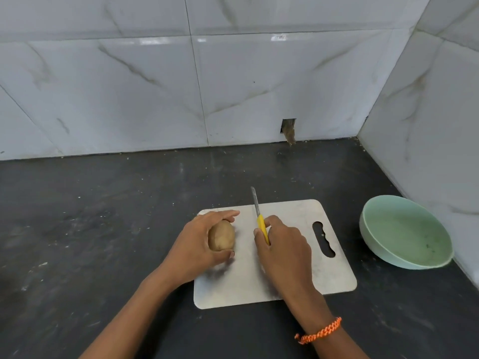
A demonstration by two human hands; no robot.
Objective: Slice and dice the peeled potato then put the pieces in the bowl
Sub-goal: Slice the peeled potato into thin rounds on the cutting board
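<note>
Right hand [282, 244] gripping yellow-handled knife [260, 216], left hand [197, 244] holding whole brown potato [221, 238]

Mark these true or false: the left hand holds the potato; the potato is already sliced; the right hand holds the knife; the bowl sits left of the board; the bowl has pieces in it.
1. Left hand holds the potato: true.
2. Potato already sliced: false, it is whole.
3. Right hand holds the knife: true.
4. Bowl sits left of the board: false, right of it.
5. Bowl has pieces: false, none.
</note>
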